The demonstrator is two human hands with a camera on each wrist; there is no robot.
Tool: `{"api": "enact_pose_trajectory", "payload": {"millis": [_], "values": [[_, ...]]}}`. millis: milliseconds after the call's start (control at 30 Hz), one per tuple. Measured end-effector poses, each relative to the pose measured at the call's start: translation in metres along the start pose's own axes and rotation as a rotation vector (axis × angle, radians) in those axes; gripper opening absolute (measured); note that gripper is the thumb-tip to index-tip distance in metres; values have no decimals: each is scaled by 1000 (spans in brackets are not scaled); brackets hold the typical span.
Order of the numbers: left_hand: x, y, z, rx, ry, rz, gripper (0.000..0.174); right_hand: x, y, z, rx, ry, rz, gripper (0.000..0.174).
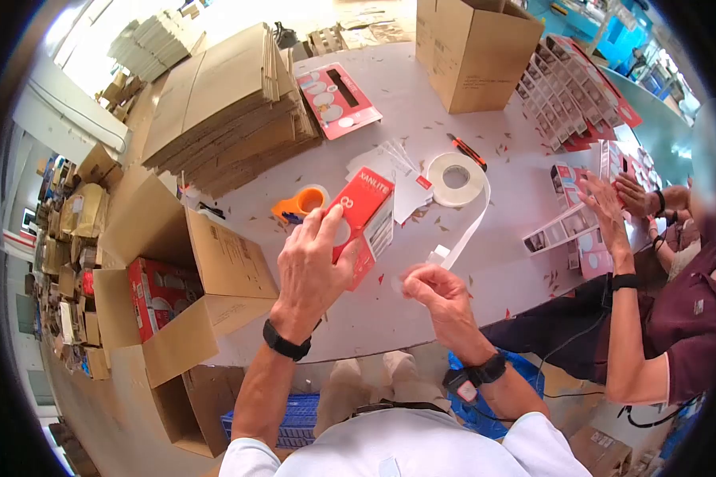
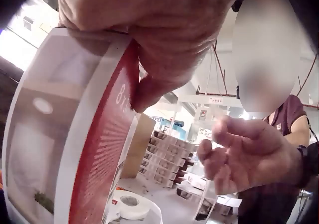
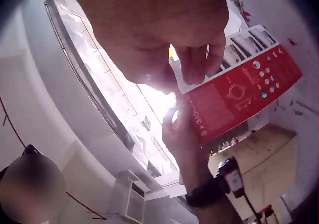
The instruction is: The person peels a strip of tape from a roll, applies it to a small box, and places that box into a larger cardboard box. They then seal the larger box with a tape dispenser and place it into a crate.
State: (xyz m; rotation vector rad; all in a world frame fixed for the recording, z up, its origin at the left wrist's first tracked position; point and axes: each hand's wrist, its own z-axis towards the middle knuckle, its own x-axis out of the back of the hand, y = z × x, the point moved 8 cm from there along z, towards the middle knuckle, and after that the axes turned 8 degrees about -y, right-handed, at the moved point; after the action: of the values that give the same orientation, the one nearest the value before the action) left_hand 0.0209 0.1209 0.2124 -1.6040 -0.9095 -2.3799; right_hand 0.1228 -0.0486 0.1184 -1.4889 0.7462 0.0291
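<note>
In the head view the left hand (image 1: 314, 258) grips a red and white box (image 1: 363, 199) from above, thumb on the near side. The box, with a printed "8", fills the left of the left wrist view (image 2: 99, 149). Just right of it, the right hand (image 1: 445, 306) has thumb and forefinger pinched together; a faint, clear piece (image 1: 396, 284) shows at their tips. A white roll (image 1: 456, 180) lies flat beyond the hands, its pale strip (image 1: 471, 230) trailing toward the right hand.
An orange tape dispenser (image 1: 304, 203), white papers and a cutter (image 1: 467, 151) lie around the roll. Stacked cardboard (image 1: 223, 103) stands back left, an open carton (image 1: 239, 258) left, another carton (image 1: 477, 63) at the back. At right, another person's hands (image 1: 612, 199) work among red boxes.
</note>
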Motion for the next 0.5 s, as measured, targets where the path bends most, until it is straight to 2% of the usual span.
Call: {"api": "enact_pose_trajectory", "payload": {"millis": [67, 233, 333, 433, 500], "values": [[12, 4, -16, -33, 42, 39, 53, -16, -5, 10, 73, 14, 94, 7], [66, 7, -66, 14, 53, 38, 53, -79, 17, 3, 94, -19, 229, 7], [59, -15, -92, 46, -16, 45, 52, -107, 50, -4, 69, -20, 243, 8], [52, -38, -109, 23, 65, -32, 52, -119, 71, -8, 37, 54, 243, 10], [53, -39, -117, 19, 47, -65, 52, -124, 82, -13, 17, 94, 234, 9]]}}
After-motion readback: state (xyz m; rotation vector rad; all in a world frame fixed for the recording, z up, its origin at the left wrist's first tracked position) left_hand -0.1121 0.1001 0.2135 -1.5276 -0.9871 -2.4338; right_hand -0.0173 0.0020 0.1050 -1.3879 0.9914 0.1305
